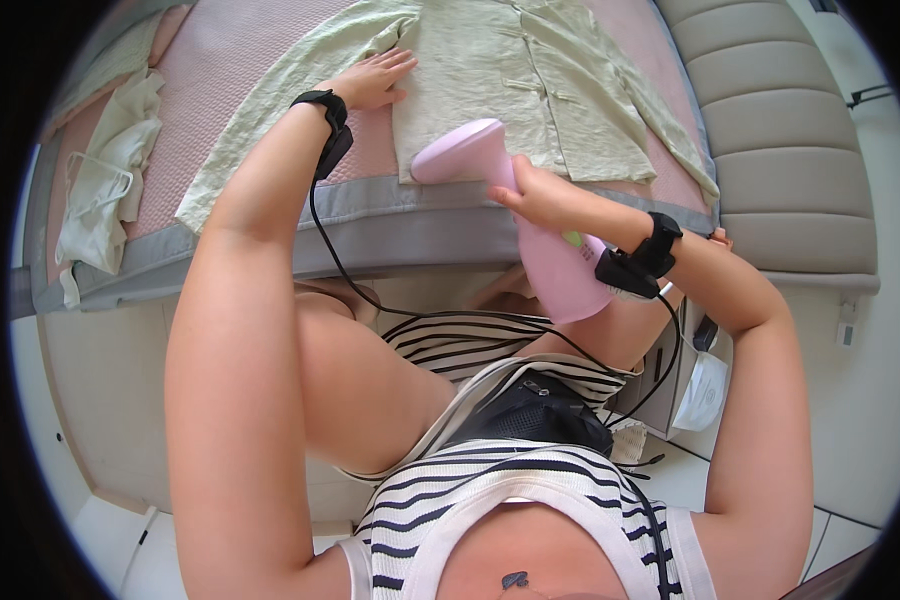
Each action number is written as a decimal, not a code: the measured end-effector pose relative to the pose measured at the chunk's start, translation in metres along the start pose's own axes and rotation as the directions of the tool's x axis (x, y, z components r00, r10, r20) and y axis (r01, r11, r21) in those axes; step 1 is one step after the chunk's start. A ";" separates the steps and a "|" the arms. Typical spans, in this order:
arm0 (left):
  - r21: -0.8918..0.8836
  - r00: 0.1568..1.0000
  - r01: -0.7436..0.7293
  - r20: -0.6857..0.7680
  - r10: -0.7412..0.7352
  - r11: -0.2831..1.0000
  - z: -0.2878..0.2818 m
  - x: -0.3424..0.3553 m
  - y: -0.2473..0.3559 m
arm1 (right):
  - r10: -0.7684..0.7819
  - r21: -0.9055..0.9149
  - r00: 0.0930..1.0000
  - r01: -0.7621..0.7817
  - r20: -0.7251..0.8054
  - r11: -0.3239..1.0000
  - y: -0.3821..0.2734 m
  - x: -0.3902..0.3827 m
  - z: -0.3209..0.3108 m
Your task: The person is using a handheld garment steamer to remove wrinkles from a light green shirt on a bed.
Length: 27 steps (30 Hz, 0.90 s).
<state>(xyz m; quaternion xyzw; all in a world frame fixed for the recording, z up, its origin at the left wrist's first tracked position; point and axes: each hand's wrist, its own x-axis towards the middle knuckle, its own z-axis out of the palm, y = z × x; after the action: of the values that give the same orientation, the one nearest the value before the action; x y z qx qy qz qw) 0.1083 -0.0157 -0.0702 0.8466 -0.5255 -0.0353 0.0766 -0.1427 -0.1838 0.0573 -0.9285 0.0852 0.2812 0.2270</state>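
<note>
A pale green button-up shirt (470, 75) lies spread on the bed, its sleeves reaching out to both sides. My left hand (375, 80) rests flat where the left sleeve meets the body of the shirt, fingers stretched out. In my right hand (535, 192) is a pink handheld garment steamer (560, 270), gripped round its neck. The steamer's wide head (460, 152) points left, over the shirt's lower hem near the bed's edge. Its rounded body hangs down in front of my knees. I cannot make out any steam.
The bed has a pink quilted cover (260, 80) with a grey border (370, 205). White garments (110, 190) lie at its left end; a padded grey headboard (790, 150) stands at the right. Black cables (345, 275) run from my wristbands across my lap. A white tag (703, 392) hangs at the lower right.
</note>
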 end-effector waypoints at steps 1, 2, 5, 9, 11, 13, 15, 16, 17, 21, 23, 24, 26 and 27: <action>-0.023 1.000 -0.008 -0.025 0.007 1.000 0.000 -0.001 -0.002 | -0.004 -0.004 1.000 0.004 0.002 1.000 0.001 0.001 0.001; -0.029 1.000 -0.008 -0.025 0.008 1.000 -0.001 -0.002 0.001 | -0.014 -0.010 1.000 0.014 0.001 1.000 0.001 0.000 0.004; -0.058 1.000 -0.022 -0.006 0.021 0.998 -0.005 -0.005 0.000 | 0.018 -0.028 0.999 -0.017 0.039 0.999 -0.003 -0.005 0.007; -0.158 0.997 -0.077 -0.033 0.073 0.984 -0.013 -0.010 -0.003 | 0.003 -0.059 1.000 -0.002 0.020 0.998 0.000 -0.007 0.014; -0.189 0.997 -0.077 -0.036 0.071 0.979 -0.016 -0.011 -0.002 | -0.021 -0.016 1.000 0.021 0.015 1.000 0.003 -0.006 0.014; -0.210 0.994 -0.106 -0.058 0.096 0.972 -0.017 -0.012 -0.005 | -0.048 0.026 0.999 0.048 0.007 0.999 0.002 -0.006 0.013; -0.233 0.994 -0.102 -0.048 0.093 0.967 -0.019 -0.012 0.000 | -0.046 0.057 0.998 0.044 0.034 0.997 0.001 -0.006 0.011; -0.256 0.995 -0.095 -0.038 0.088 0.962 -0.020 -0.012 0.003 | -0.045 0.058 0.998 0.043 0.033 0.997 0.002 -0.007 0.011; -0.255 0.995 -0.096 -0.037 0.090 0.962 -0.024 -0.012 0.007 | -0.045 0.045 0.999 0.044 0.030 0.998 0.002 -0.007 0.011; -0.209 0.986 -0.093 0.119 0.120 0.974 -0.035 -0.007 0.020 | 0.043 0.037 0.998 -0.045 0.056 0.998 -0.005 -0.010 0.008; -0.299 0.958 -0.051 0.256 0.132 0.953 -0.036 -0.006 0.024 | -0.010 0.024 0.999 0.009 0.037 1.000 -0.002 -0.009 0.008; -0.339 0.935 -0.037 0.320 0.152 0.940 -0.035 -0.007 0.026 | -0.060 0.009 0.998 0.060 0.018 0.998 0.001 -0.009 0.007; -0.349 0.891 0.008 0.428 0.151 0.937 -0.033 -0.008 0.029 | -0.077 0.002 0.997 0.077 0.013 0.997 0.003 -0.008 0.001; -0.346 0.890 0.005 0.430 0.153 0.938 -0.032 -0.008 0.028 | -0.097 -0.008 0.995 0.097 0.013 0.995 0.002 -0.008 -0.002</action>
<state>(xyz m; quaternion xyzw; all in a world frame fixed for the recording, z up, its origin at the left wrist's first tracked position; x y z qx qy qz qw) 0.0846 -0.0183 -0.0345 0.7684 -0.5473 -0.3169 0.0980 -0.1487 -0.1863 0.0623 -0.9307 0.0372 0.2762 0.2368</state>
